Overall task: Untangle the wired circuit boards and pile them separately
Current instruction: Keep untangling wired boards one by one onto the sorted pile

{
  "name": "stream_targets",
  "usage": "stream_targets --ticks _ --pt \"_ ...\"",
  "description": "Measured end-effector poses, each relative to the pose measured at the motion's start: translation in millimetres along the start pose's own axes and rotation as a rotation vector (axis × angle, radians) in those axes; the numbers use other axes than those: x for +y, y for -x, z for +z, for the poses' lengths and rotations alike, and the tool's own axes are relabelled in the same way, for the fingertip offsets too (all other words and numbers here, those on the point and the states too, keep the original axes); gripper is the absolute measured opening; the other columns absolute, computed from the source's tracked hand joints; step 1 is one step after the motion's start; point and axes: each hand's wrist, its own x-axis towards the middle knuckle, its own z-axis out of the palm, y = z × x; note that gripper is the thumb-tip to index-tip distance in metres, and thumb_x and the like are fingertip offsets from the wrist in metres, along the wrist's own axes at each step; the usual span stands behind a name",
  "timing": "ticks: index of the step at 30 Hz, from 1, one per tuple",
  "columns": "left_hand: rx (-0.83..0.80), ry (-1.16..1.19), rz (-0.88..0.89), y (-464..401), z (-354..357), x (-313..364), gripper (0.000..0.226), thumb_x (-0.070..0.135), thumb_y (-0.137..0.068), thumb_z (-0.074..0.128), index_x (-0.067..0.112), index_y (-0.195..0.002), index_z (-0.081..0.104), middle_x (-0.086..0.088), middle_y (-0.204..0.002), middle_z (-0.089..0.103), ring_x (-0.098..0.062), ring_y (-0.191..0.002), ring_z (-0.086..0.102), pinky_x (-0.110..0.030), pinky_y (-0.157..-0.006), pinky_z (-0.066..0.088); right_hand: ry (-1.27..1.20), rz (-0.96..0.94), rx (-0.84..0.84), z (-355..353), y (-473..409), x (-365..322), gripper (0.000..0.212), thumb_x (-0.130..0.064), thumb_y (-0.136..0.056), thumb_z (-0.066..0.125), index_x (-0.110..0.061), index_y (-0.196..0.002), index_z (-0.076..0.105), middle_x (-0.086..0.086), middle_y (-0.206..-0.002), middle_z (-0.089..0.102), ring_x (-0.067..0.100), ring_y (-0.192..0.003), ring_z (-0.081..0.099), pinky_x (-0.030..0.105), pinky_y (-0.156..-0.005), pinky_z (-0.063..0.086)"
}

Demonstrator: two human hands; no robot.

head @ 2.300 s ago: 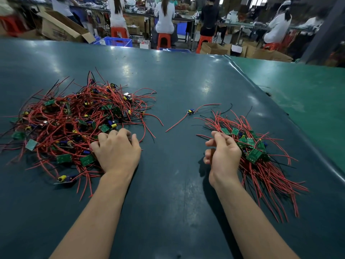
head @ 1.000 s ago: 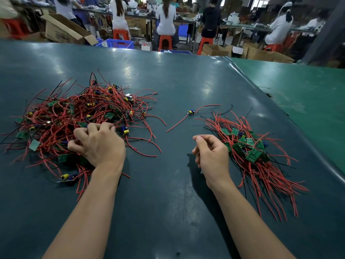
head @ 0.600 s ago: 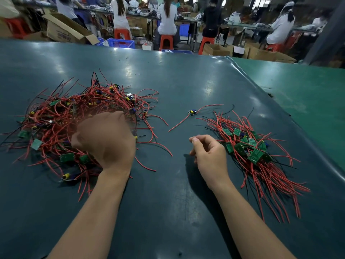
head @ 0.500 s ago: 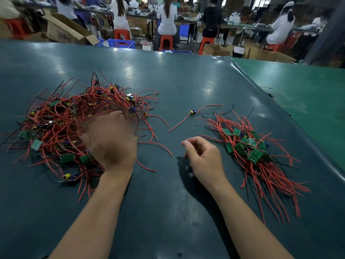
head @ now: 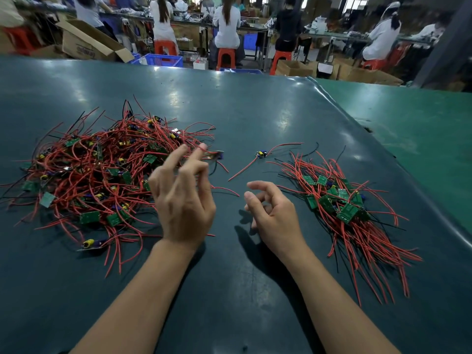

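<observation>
Red wires dominate what we see: a big tangled heap of wired circuit boards [head: 102,175] sprawls across the left part of the dark teal table [head: 242,111], its small green boards and yellow-and-blue parts poking out among red and a few black leads. On the right lies the sorted pile [head: 350,213], its boards clustered together and its wires fanned toward the near edge. Between the two, farther back, a single board [head: 261,154] lies alone with its red lead trailing both ways. Our left hand [head: 182,200] is raised at the heap's right edge, fingers spread and half extended, a red wire crossing the fingertips; motion blur keeps us from telling whether they actually pinch it or a small board just beyond them. Our right hand [head: 273,213] rests on the table between the piles, fingers loosely curled, thumb and forefinger apart, holding nothing. Beyond the table stands an opened cardboard box [head: 89,44] with printing on its side too blurred for us to read, a blue crate [head: 163,60], orange stools [head: 226,57] and seated people at benches. A lighter green table [head: 408,118] adjoins on the right.
</observation>
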Motion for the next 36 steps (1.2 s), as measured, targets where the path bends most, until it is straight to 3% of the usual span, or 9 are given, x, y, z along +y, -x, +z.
stream_targets --ticks 5,7,10,14,19,24,29,32,36 --pt "-0.307 0.247 0.235 6 3 15 0.009 0.007 -0.091 0.059 0.010 -0.098 0.064 -0.005 -0.117 0.069 -0.026 -0.115 0.059 -0.045 -0.092 0.045 -0.083 -0.095 -0.035 -1 0 -2 0.069 -0.002 -0.087 0.068 -0.046 -0.133 0.041 -0.012 -0.106 0.063 0.015 -0.073 0.066 0.036 -0.056 0.057" --pt "-0.416 0.322 0.223 8 3 18 0.013 0.009 -0.091 0.058 0.005 -0.097 0.069 -0.007 -0.108 0.069 -0.025 -0.109 0.060 -0.046 -0.088 0.048 -0.006 -0.156 0.029 0 -1 -3 0.054 0.005 -0.087 0.064 -0.037 -0.120 0.058 -0.011 -0.104 0.068 0.010 -0.083 0.066 0.036 -0.068 0.057" --pt "-0.358 0.270 0.080 7 2 17 0.014 0.014 -0.089 0.064 0.004 -0.099 0.066 -0.007 -0.110 0.067 -0.027 -0.106 0.060 -0.041 -0.091 0.046 -0.193 -0.025 0.153 1 -2 -6 0.025 -0.003 -0.095 0.059 -0.026 -0.099 0.067 -0.004 -0.082 0.071 0.012 -0.069 0.068 0.024 -0.051 0.053" --pt "-0.503 0.232 -0.125 8 1 3 0.009 0.014 -0.086 0.068 0.006 -0.088 0.063 -0.006 -0.090 0.060 -0.026 -0.085 0.057 -0.041 -0.078 0.047 -0.530 0.150 0.316 -11 -12 -9 0.015 -0.005 -0.099 0.053 -0.012 -0.111 0.056 0.007 -0.088 0.068 0.013 -0.062 0.067 0.020 -0.046 0.048" --pt "-0.731 -0.179 -0.511 8 14 -10 0.040 0.051 -0.097 0.042 0.018 -0.105 0.064 -0.006 -0.111 0.066 -0.029 -0.107 0.059 -0.043 -0.097 0.036 -1.015 0.307 0.245 -19 -15 -13 0.022 0.001 -0.100 0.043 -0.015 -0.115 0.043 0.013 -0.092 0.072 0.027 -0.087 0.073 0.027 -0.063 0.056" --pt "-0.775 -0.590 -0.593 6 13 -22 0.045 0.047 -0.096 0.042 0.013 -0.117 0.061 -0.009 -0.125 0.061 -0.030 -0.123 0.046 -0.052 -0.106 0.026 -0.972 0.359 0.221 -21 -15 -9 0.021 0.007 -0.098 0.044 -0.014 -0.102 0.049 0.010 -0.096 0.073 0.027 -0.097 0.071 0.031 -0.073 0.057" --pt "-0.350 -0.081 -0.208 2 4 -3 0.021 0.029 -0.091 0.058 0.013 -0.083 0.069 -0.005 -0.083 0.065 -0.030 -0.079 0.056 -0.039 -0.072 0.040 -0.916 0.371 0.174 -19 -20 -8 0.038 0.014 -0.093 0.041 -0.012 -0.119 0.047 0.003 -0.108 0.074 0.024 -0.113 0.064 0.032 -0.082 0.049" --pt "-0.565 0.256 -0.133 9 1 19 0.034 0.041 -0.094 0.050 0.015 -0.087 0.070 0.002 -0.077 0.063 -0.022 -0.068 0.057 -0.034 -0.064 0.048 -0.884 0.336 0.049 -14 -17 -12 0.035 0.010 -0.095 0.042 -0.007 -0.123 0.052 0.000 -0.115 0.072 0.017 -0.116 0.063 0.033 -0.089 0.050" --pt "-0.830 0.380 -0.261 12 9 19 0.046 0.051 -0.093 0.047 0.013 -0.110 0.067 -0.001 -0.097 0.066 -0.018 -0.083 0.061 -0.036 -0.075 0.050 -0.780 0.269 -0.073 0 -8 -15 0.024 0.010 -0.097 0.041 -0.011 -0.100 0.054 0.009 -0.114 0.072 0.025 -0.109 0.065 0.036 -0.094 0.052"
